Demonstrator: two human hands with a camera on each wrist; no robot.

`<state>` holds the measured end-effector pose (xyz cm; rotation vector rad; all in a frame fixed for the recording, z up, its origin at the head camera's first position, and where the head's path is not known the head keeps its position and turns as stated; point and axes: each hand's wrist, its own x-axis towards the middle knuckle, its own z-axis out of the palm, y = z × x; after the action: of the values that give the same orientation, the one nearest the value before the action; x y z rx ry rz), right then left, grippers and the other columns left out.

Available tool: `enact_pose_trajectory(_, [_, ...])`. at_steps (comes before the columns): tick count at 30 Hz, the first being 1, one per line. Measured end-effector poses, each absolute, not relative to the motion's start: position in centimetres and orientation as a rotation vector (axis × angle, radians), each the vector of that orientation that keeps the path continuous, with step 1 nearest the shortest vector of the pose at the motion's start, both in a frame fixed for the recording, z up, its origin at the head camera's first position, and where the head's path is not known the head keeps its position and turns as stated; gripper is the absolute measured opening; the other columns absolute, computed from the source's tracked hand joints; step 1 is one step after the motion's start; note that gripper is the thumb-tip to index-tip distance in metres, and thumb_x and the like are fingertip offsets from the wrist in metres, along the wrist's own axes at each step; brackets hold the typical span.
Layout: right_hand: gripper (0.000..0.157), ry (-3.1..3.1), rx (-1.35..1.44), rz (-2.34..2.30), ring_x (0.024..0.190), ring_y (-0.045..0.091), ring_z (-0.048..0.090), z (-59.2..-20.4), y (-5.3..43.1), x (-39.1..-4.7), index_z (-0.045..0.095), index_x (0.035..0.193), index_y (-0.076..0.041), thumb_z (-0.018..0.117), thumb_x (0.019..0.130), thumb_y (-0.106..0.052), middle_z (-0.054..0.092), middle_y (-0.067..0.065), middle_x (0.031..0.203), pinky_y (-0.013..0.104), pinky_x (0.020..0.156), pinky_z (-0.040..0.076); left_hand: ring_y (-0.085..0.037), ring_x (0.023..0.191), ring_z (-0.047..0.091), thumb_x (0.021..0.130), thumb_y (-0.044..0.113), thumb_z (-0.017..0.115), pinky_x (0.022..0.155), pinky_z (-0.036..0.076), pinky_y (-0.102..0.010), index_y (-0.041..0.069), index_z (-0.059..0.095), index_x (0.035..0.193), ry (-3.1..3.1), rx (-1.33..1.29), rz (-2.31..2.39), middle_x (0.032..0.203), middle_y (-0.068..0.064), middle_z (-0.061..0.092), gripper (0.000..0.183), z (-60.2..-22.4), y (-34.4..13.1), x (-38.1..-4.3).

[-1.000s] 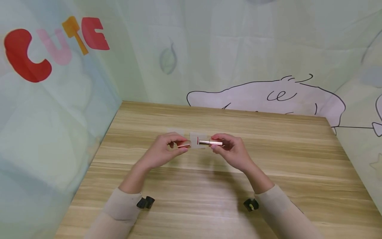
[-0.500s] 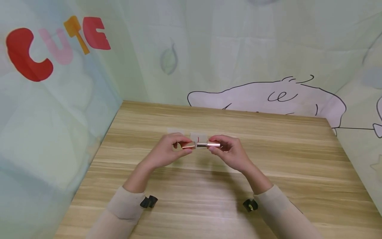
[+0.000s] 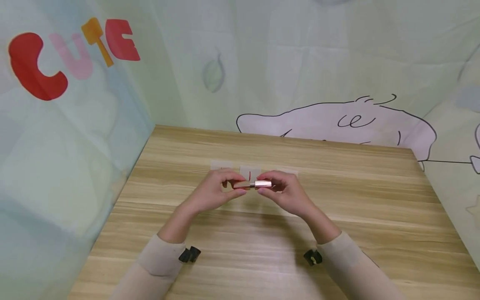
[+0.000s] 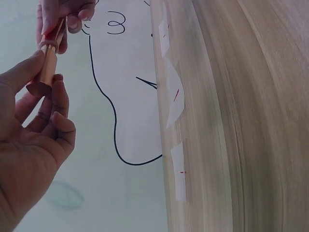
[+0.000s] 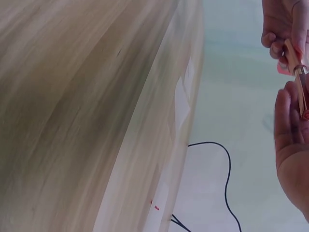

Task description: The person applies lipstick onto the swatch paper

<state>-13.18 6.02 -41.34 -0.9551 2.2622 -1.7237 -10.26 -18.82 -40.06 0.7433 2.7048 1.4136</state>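
Observation:
My left hand [image 3: 213, 191] pinches the rose-gold cap [image 3: 241, 185] of a lipstick between thumb and fingers. The lipstick's shiny base [image 3: 263, 183] is gripped by my right hand [image 3: 288, 191]. Both parts lie in one line above the table, and a short strip of the inner tube shows between them, its far end inside the cap. Seen from the left wrist, the faceted cap [image 4: 47, 70] points up toward the other hand. In the right wrist view the base [image 5: 301, 94] is cut off by the frame's edge.
Below the hands is a wood-grain table [image 3: 255, 258]. A white paper piece with a red line [image 3: 250, 171] lies just beyond the lipstick, with others left [image 3: 221, 165] and right of it. Printed cloth [image 3: 292, 75] hangs behind and at the left.
The hands have come together: the cap moved right and the base slightly left. A gap stood between them; now the inner tube is mostly covered by the cap.

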Motion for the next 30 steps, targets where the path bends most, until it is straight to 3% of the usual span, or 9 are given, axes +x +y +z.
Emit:
enact_pose_trajectory(4, [0.027, 2.221, -0.960, -1.731, 0.089, 0.021, 0.073, -41.3, 5.7, -13.1, 0.071, 0.111, 0.001, 0.079, 0.085, 0.002, 0.073, 0.014, 0.104, 0.033, 0.072, 0.062, -0.020, 0.084, 0.060, 0.089, 0.017, 0.080, 0.073, 0.051, -0.042, 0.009, 0.077, 0.108, 2.697, 0.740, 1.423, 0.088, 0.007, 0.065, 0.021, -39.9, -18.5, -10.1])
enact_pose_trajectory(8, [0.031, 2.244, -0.961, -1.711, 0.089, 0.017, 0.073, -41.3, 5.7, -13.0, 0.071, 0.112, 0.000, 0.082, 0.082, 0.001, 0.073, 0.011, 0.103, 0.032, 0.072, 0.061, -0.014, 0.083, 0.057, 0.089, 0.017, 0.080, 0.073, 0.051, -0.043, 0.008, 0.076, 0.106, 2.709, 0.736, 1.411, 0.089, 0.006, 0.065, 0.020, -39.9, -18.3, -10.0])
enact_pose_trajectory(14, [0.032, 2.262, -0.981, -1.705, 0.083, 0.016, 0.071, -41.3, 5.6, -13.1, 0.070, 0.110, 0.003, 0.083, 0.081, 0.002, 0.072, 0.013, 0.099, 0.030, 0.069, 0.060, -0.014, 0.083, 0.057, 0.089, 0.016, 0.080, 0.073, 0.052, -0.046, 0.008, 0.076, 0.106, 2.716, 0.753, 1.423, 0.090, 0.005, 0.066, 0.019, -39.8, -18.3, -9.9])
enact_pose_trajectory(23, [0.023, 2.263, -0.928, -1.729, 0.083, 0.017, 0.071, -41.4, 5.4, -12.8, 0.072, 0.106, 0.000, 0.080, 0.085, 0.001, 0.072, 0.011, 0.098, 0.029, 0.068, 0.060, -0.016, 0.082, 0.059, 0.089, 0.017, 0.080, 0.071, 0.046, -0.029, 0.009, 0.076, 0.105, 2.734, 0.774, 1.496, 0.089, 0.006, 0.067, 0.019, -39.6, -18.0, -9.7])
enact_pose_trajectory(30, [0.017, 2.049, -0.756, -1.904, 0.078, 0.016, 0.073, -41.6, 5.2, -12.5, 0.067, 0.109, 0.010, 0.069, 0.092, 0.006, 0.072, 0.016, 0.096, 0.037, 0.071, 0.062, -0.020, 0.079, 0.058, 0.089, 0.015, 0.079, 0.068, 0.045, -0.028, 0.008, 0.076, 0.106, 2.674, 0.675, 1.622, 0.089, 0.005, 0.067, 0.018, -39.4, -17.7, -9.7])
